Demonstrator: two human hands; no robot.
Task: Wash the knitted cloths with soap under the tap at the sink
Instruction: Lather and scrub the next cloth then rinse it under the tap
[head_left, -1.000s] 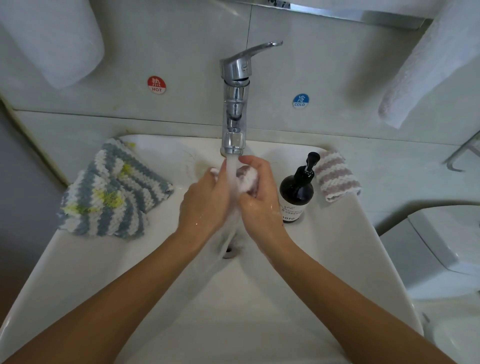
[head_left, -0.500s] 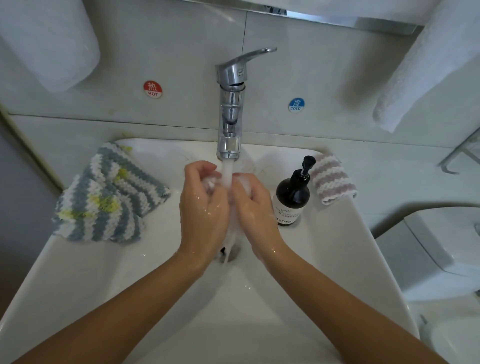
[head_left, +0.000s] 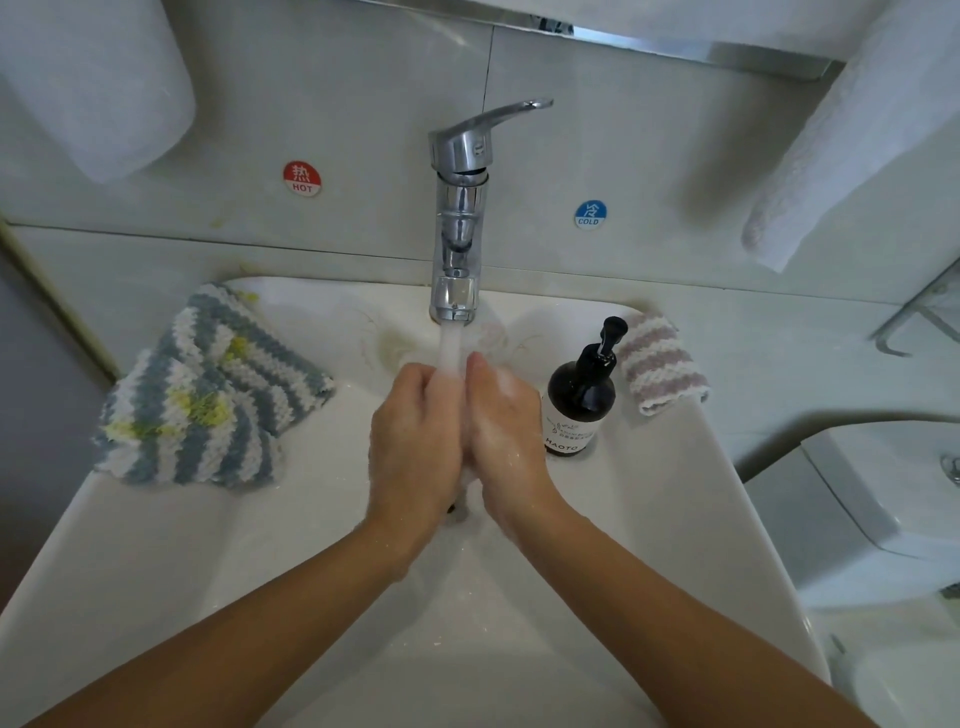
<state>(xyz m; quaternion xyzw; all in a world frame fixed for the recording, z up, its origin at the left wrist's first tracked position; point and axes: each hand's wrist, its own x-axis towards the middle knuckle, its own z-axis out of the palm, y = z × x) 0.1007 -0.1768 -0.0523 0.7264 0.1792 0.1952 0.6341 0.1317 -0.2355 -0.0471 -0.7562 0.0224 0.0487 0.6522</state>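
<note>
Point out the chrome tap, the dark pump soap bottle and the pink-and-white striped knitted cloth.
chrome tap (head_left: 457, 244), head view, middle of its upright body
dark pump soap bottle (head_left: 581, 395), head view, shoulder of the bottle
pink-and-white striped knitted cloth (head_left: 660, 364), head view, centre of the folded cloth

From my remote view, both hands, left hand and right hand, meet palm to palm under the tap over the sink. Knitted cloths lie on the left rim; the soap bottle stands right of the hands (another cloth just behind it).
</note>
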